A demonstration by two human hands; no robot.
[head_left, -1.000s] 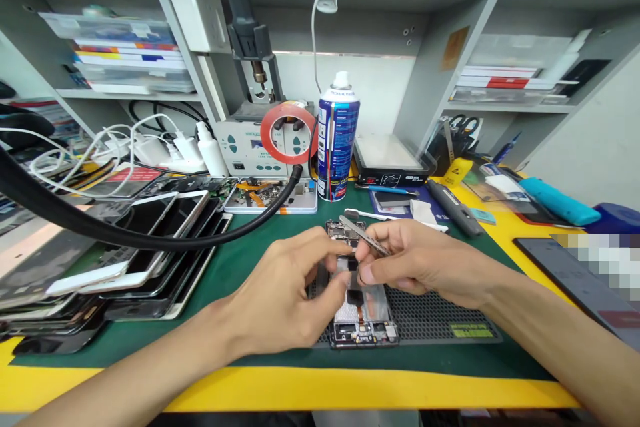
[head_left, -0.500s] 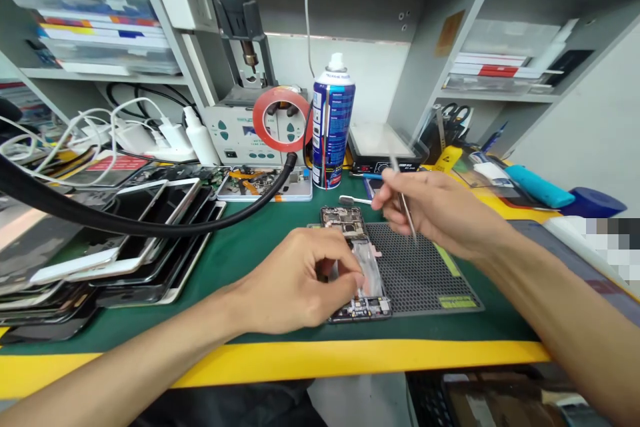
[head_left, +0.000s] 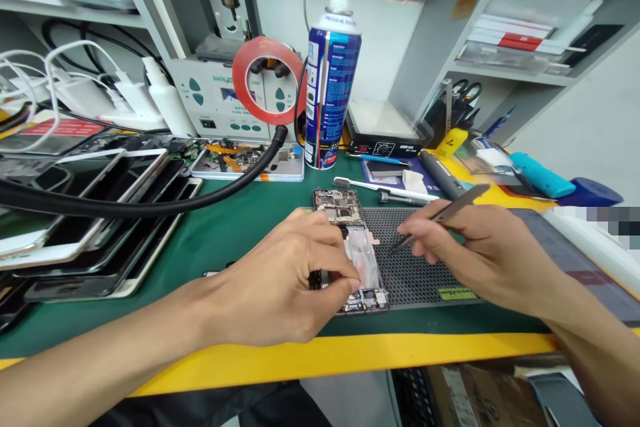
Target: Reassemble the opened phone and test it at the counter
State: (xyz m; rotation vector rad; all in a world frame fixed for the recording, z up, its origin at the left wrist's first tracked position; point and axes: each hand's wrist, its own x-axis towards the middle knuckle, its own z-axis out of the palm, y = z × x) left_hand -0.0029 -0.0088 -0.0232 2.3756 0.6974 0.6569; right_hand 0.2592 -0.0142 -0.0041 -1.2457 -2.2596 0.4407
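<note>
An opened phone lies on the dark perforated mat, its circuit board bare at the top and more parts showing at the bottom. A whitish, film-like layer covers its middle. Over the phone's left side is my left hand, thumb and index finger pinched together at the lower middle; what is between them, if anything, cannot be made out. My right hand grips a pair of metal tweezers. Their tips point down-left, over the mat, just right of the phone and apart from it.
Behind the phone lie a white toothbrush and a blue pen-like tool. A blue spray can stands at the back beside a roll of red tape. A black hose crosses the left side, over stacked device panels.
My right hand has lowered and turned the tweezers, bringing their tips down toward the mat near the phone. My left hand stays pinched over the phone. The view has tilted down slightly.
</note>
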